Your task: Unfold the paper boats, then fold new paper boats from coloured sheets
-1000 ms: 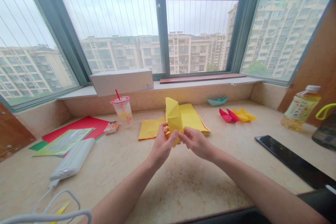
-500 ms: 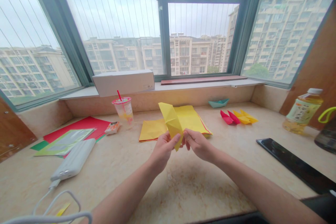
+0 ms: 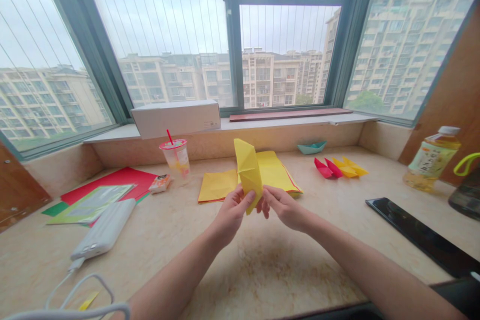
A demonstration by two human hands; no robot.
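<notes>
Both hands are up over the marble-look surface point(image 3: 262, 270), working on a folded yellow origami piece point(image 3: 247, 172) that pokes up between them, right in front of a loose pile of yellow paper point(image 3: 219, 186). The left hand point(image 3: 232, 215) is closed around its lower part with the thumb across it, and the right hand point(image 3: 285, 207) is pinching its edge with the fingertips. Off to the left there's a plastic cup point(image 3: 175, 157) with a red straw, a white power bank point(image 3: 103, 229) and a red paper sheet point(image 3: 120, 177). Over on the right sit a little teal paper boat point(image 3: 312, 147), some red and yellow folded bits point(image 3: 337, 168), a black phone point(image 3: 420, 237) and a bottle of tea point(image 3: 431, 160).
</notes>
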